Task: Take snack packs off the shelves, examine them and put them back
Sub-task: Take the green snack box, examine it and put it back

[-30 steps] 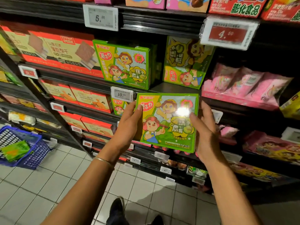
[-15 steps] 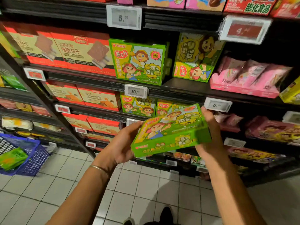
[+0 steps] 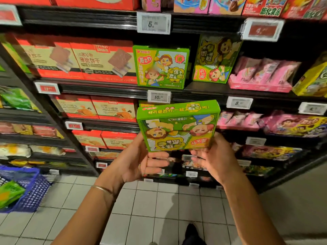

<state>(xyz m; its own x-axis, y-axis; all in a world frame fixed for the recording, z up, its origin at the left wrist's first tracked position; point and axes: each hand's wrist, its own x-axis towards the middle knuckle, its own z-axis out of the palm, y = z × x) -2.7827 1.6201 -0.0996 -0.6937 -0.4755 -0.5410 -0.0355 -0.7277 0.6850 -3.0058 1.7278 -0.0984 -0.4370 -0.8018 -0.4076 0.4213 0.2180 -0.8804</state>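
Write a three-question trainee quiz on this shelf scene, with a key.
1. True or false: the green box is held with its front picture upside down.
2. Which hands grip it? A) left hand only B) right hand only C) both
3. Fill in: the blue basket at the left stands on the ______.

Key: 1 true; 2 C; 3 floor.

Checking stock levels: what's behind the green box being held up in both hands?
Behind the green box only the top edge of a similar pack shows, below the 10 price tag. The box hides the rest of that shelf section.
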